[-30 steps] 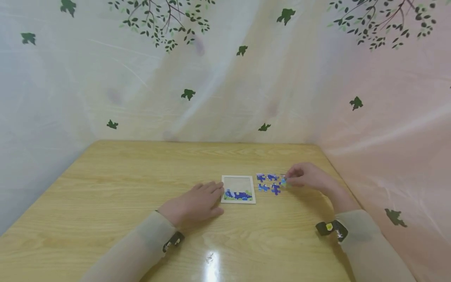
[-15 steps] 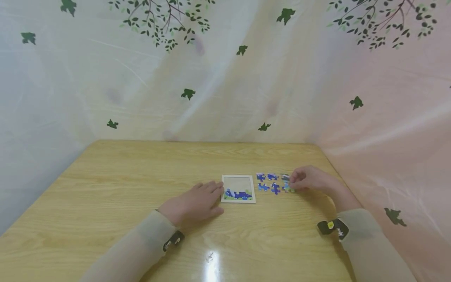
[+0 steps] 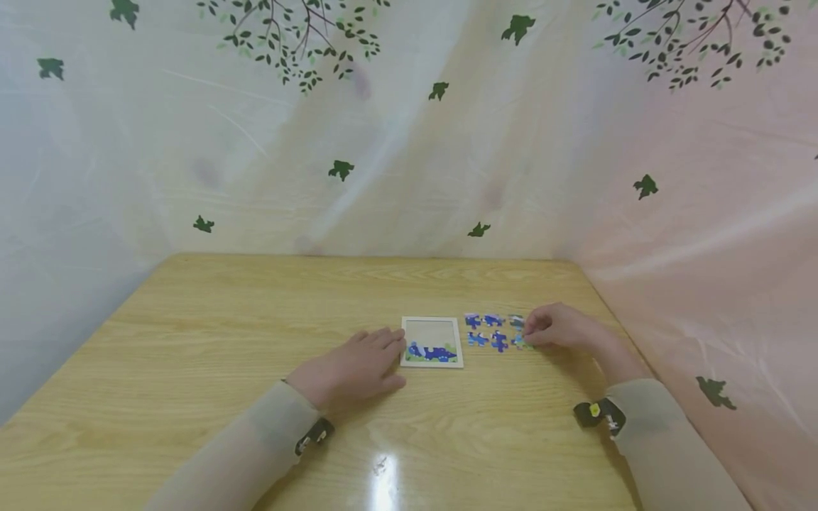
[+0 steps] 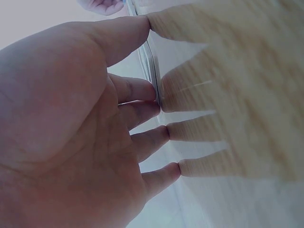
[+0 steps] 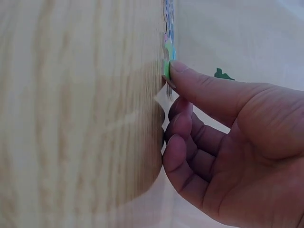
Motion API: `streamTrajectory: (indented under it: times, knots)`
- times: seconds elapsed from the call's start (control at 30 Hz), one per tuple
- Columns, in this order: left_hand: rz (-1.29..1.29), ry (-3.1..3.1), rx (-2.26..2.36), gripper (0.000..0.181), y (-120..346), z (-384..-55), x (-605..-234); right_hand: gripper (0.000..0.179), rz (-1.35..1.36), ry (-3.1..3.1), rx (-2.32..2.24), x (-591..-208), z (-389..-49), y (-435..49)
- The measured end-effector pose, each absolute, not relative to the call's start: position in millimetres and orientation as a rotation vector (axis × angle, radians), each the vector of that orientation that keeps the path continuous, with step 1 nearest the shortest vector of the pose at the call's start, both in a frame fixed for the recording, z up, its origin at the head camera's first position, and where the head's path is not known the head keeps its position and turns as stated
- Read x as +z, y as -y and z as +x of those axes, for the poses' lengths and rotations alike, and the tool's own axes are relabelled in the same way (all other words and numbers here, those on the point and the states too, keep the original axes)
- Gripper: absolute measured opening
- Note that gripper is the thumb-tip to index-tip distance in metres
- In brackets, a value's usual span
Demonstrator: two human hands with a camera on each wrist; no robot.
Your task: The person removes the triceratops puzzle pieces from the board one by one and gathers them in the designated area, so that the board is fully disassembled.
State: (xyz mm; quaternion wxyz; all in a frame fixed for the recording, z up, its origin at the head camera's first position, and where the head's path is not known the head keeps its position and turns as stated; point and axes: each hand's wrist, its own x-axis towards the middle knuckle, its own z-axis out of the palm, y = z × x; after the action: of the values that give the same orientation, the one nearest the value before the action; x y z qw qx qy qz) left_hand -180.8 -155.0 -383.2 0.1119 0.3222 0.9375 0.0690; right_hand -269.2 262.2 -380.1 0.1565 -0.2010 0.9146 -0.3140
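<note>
In the head view, a white-framed puzzle tray (image 3: 459, 348) lies on the table, with blue and green pieces fitted along its lower part. My left hand (image 3: 356, 365) rests with spread fingers on the table, fingertips at the tray's left edge. In the left wrist view, the fingertips (image 4: 173, 171) press the tabletop. Right of the tray, several loose jigsaw pieces (image 3: 492, 321) lie in two rows. At their right end my right hand (image 3: 562, 328) pinches a green-and-blue jigsaw piece (image 5: 167, 69) at its edge, low against the table. The other right fingers are curled, touching the tabletop.
The wooden table (image 3: 243, 298) reaches back to a pale curtain (image 3: 409, 177) printed with leaves. A pink-toned curtain (image 3: 716, 270) runs along the right edge. Each sleeve cuff carries a dark wrist camera (image 3: 314, 436).
My right hand has moved slightly right and nearer, setting the green-and-blue jigsaw piece in the lower row below another piece at the right end. The left hand has stayed still.
</note>
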Motion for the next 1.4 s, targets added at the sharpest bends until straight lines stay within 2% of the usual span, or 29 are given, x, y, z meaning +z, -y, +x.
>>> streamTrajectory:
  times: [1.0, 1.4]
  knots:
    - [0.98, -2.763, 0.16, 0.073, 156.3, -180.8, -382.3, 0.015, -0.486, -2.687, -0.909, -376.5, -264.9, -258.4]
    - [0.974, -2.754, 0.148, 0.074, 155.9, -181.7, -381.9, 0.015, -0.476, -2.744, -0.962, -354.8, -253.1, -213.0]
